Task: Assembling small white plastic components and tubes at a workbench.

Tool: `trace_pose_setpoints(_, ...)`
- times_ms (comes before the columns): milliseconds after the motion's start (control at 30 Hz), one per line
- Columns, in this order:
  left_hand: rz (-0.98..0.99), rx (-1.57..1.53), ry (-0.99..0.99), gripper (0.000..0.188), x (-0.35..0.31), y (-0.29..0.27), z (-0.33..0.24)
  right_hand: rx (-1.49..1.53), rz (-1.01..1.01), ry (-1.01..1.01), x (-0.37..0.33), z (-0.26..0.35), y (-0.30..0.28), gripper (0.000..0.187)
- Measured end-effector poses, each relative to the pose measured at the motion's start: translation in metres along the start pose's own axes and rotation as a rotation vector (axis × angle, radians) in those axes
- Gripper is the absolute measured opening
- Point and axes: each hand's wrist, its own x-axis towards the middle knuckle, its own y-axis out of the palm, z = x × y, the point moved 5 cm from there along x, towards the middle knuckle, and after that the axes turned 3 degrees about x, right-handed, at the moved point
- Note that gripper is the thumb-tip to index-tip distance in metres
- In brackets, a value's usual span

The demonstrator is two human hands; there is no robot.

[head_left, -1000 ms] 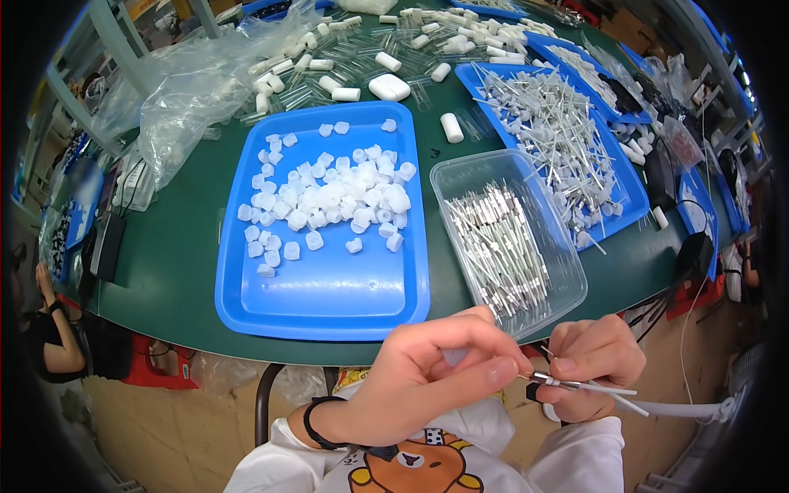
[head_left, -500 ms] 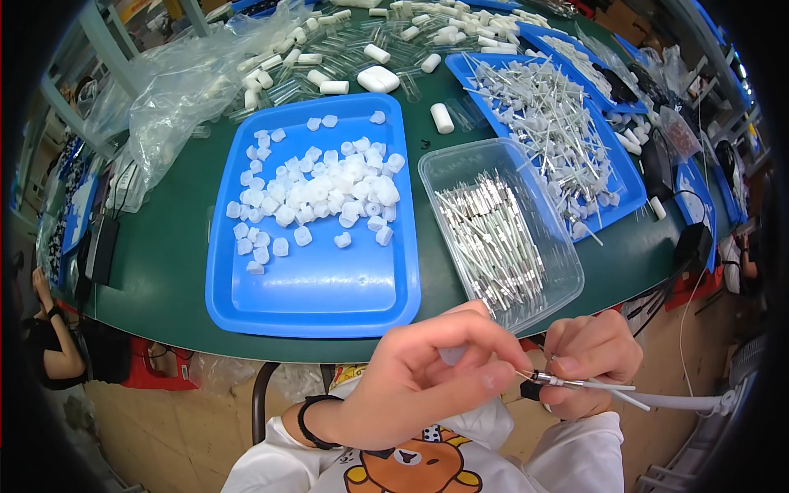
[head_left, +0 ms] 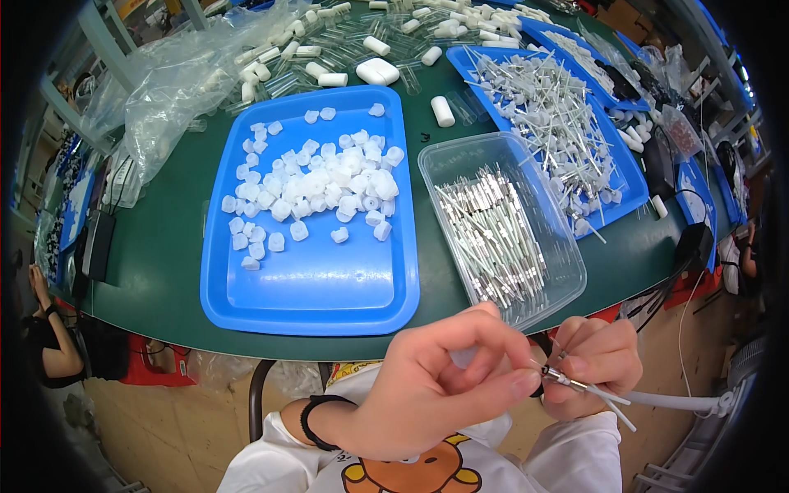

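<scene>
My right hand (head_left: 600, 361) pinches a slim metal rod part (head_left: 563, 378) between thumb and fingers. Thin white sleeves (head_left: 618, 404) stick out of its far right end. Close by on the left, my left hand (head_left: 448, 374) is curled, thumb and forefinger tips together at the part's left end, where a fine wire seems to show. A pale translucent cap (head_left: 463, 357) is partly visible inside its bent fingers. Beyond the hands stands a clear plastic box (head_left: 567, 283) with many similar metal rod parts (head_left: 493, 238).
A blue tray (head_left: 312, 300) of translucent white caps (head_left: 329, 181) lies left of the box. Another blue tray (head_left: 629, 177) holds rods with caps. Glass tubes and white plugs (head_left: 376, 46) spread across the back, beside a plastic bag (head_left: 177, 107). Dark cables (head_left: 657, 287) hang at the right.
My left hand has shifted slightly right, its fingertips nearer the metal part. In my right hand the part now tilts more downward to the right. The trays moved slightly in the picture.
</scene>
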Motion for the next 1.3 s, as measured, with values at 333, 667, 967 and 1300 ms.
trace_pose_setpoints(333, 0.017, -0.368, -0.158, 0.042, 0.004, -0.001, 0.005, 0.003, -0.063, -0.055, 0.001, 0.004, -0.007, 0.038)
trace_pose_setpoints(667, -0.001, -0.233, -0.022, 0.058, -0.001, -0.014, -0.007, -0.019, 0.144, -0.097, 0.005, 0.011, -0.004, 0.03)
trace_pose_setpoints(967, 0.042, 0.212, 0.375, 0.027, 0.0, -0.021, -0.014, -0.065, 0.086, 0.0, 0.012, 0.014, -0.001, 0.031)
trace_pose_setpoints(1300, -0.02, 0.143, 0.292, 0.031, -0.007, -0.019, -0.017, -0.108, 0.087, 0.067, 0.016, 0.013, 0.008, 0.033)
